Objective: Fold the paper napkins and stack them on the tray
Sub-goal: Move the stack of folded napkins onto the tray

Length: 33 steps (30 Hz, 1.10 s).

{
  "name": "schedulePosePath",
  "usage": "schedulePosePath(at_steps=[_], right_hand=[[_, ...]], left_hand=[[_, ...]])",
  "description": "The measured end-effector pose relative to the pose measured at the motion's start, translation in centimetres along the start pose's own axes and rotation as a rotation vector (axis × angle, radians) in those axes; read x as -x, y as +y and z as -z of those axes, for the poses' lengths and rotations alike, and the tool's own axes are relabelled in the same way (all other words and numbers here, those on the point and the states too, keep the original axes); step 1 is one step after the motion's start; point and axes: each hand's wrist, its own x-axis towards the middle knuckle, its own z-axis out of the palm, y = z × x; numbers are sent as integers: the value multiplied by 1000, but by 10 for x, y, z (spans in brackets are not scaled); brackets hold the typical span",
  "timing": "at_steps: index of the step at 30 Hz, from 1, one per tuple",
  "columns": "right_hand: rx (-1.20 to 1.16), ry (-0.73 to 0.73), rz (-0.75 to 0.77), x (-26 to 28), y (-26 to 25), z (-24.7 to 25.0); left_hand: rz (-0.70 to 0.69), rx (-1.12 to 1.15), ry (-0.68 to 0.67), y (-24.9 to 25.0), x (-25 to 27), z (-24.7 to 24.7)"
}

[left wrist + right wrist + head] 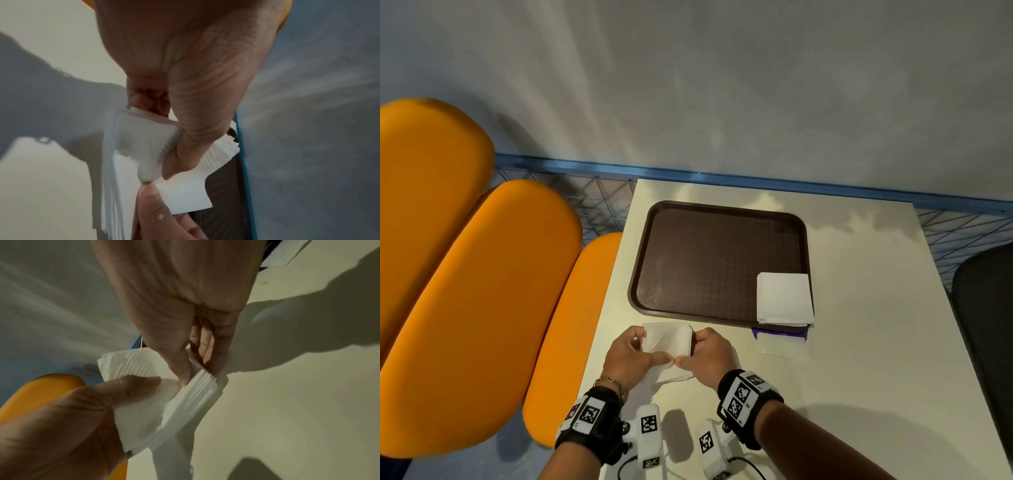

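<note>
Item: white paper napkin (667, 340), embossed, held just above the near part of the table (859, 359), in front of the tray's near edge. The left hand (631, 356) grips its left side, thumb on top and fingers curled beneath; the right hand (710, 356) pinches its right side, thumb pressed on the upper face and fingers behind the layered edge. The two thumb tips meet, or nearly so, at the napkin's near edge. In the left wrist view the napkin (144, 146) shows many thin layers fanned along one side; in the right wrist view the same layered edge (195, 395) runs beside the right thumb. More white paper lies on the table directly beneath the hands; how many sheets cannot be told. Tray (688, 260): dark brown, rectangular with rounded corners, textured floor, lying flat on the table beyond the hands. Stack of folded napkins (784, 298): white, square, set in the tray's near right corner, its edges reaching over the rim. Napkin packet (784, 344): clear wrapper with a purple strip, lying on the table just in front of that corner. Table: pale, matt, set against a grey wall (722, 85) with a blue rail (756, 180) along its foot. Orange seat cushions (476, 308) stand to the left; a dark chair (986, 325) sits at the right edge. Both wrists carry black bands with printed markers.
</note>
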Motion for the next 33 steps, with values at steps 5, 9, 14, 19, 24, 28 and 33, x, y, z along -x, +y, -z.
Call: schedulePosePath(at_steps=[5, 9, 14, 19, 24, 28, 33], right_hand=[[-31, 0, 9, 0, 3, -1], [-53, -39, 36, 0, 5, 4], [-317, -198, 79, -1, 12, 29], [-574, -237, 123, 3, 8, 83], [-306, 129, 130, -14, 1, 120], [-76, 215, 99, -36, -1, 133], [84, 239, 78, -49, 0, 138]], left_hand=[[-22, 35, 2, 2, 5, 1], [15, 158, -54, 5, 9, 6], [38, 276, -340, 28, 23, 11], [17, 333, -403, 73, 25, -8], [-56, 250, -343, 108, 3, -56], [-195, 4, -215, 126, -27, -92], [-248, -183, -164, 129, -62, -119]])
